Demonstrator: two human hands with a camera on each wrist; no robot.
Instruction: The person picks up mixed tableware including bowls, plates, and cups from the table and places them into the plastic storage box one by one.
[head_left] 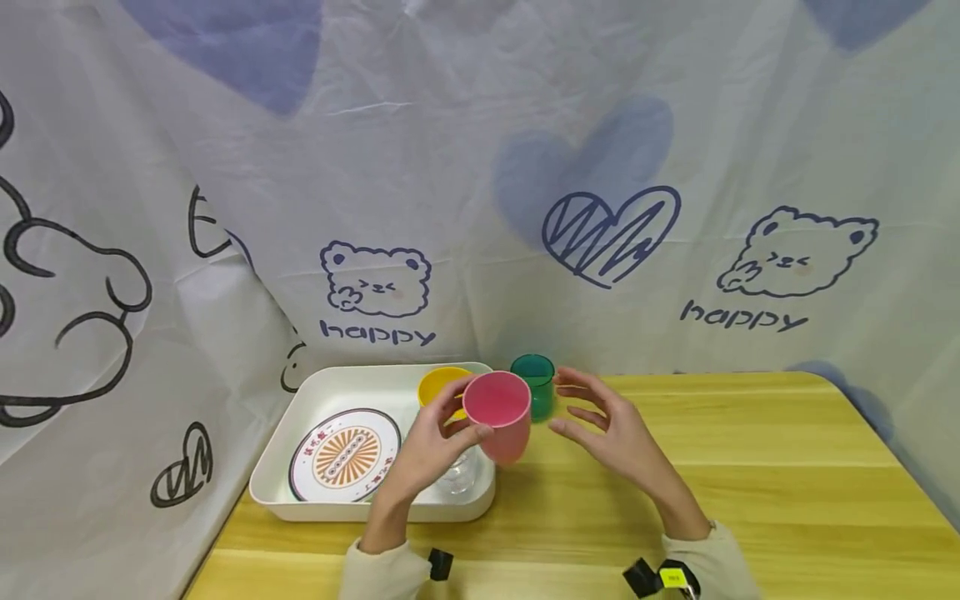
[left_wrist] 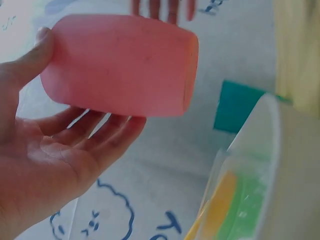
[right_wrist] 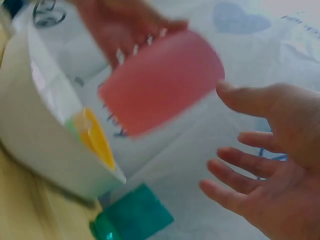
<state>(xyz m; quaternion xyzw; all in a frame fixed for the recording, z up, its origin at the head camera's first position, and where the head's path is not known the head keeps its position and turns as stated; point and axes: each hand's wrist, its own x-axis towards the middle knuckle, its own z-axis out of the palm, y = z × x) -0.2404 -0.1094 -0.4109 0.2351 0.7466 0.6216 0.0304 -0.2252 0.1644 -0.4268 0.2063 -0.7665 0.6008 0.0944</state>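
My left hand [head_left: 429, 447] grips a pink cup [head_left: 507, 435] by its side, thumb on the near side and fingers behind. The cup is upright, raised by the tray's right edge. To its right, my right hand [head_left: 617, 429] is held with fingers spread and nothing in it. In the right wrist view its thumb tip [right_wrist: 226, 88] comes close to the cup's rim end. A teal see-through cup [head_left: 538, 402] stands on the table just behind the pink cup, partly covered by it.
A white tray [head_left: 322, 510] on the wooden table [head_left: 750, 483] holds a round patterned plate [head_left: 347, 457], a yellow cup [head_left: 438, 382] and a clear glass [head_left: 459, 477]. In the left wrist view something green [left_wrist: 245, 205] shows beside the yellow. A printed cloth [head_left: 465, 183] hangs behind.
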